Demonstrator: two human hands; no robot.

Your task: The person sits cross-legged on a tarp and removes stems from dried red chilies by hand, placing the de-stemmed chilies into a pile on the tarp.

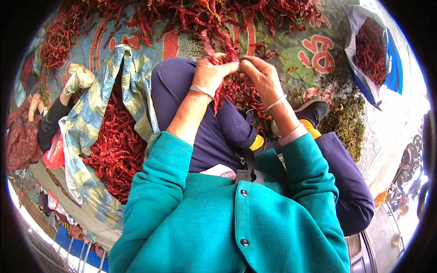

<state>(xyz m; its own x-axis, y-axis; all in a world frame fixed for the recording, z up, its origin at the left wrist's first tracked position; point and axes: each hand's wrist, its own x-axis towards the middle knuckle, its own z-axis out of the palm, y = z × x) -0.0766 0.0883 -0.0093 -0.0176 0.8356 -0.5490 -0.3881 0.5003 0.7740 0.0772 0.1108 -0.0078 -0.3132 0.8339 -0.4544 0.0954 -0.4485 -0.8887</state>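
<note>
My left hand [211, 76] grips a small bunch of dried red chilies [220, 91] above my bent legs. Some of the chilies stick out past its fingers, and those at the far side are blurred. My right hand [261, 78] is beside it, thumb and fingertips pinched together at the tip of the left thumb. Whatever lies between those fingertips is too small to make out. Below both hands, more loose dried chilies [244, 94] lie between my legs. A blue-and-cream checked woven sack [99, 85] at my left gapes over a mass of dried red chilies [117, 143].
A long heap of dried chilies [191, 15] spreads across the printed ground sheet [290, 51]. At the right stand a white-and-blue bag [351, 51] of chilies and a pile of greenish stems [348, 119]. Another person's hand [34, 102] and shoe [80, 77] show at the left.
</note>
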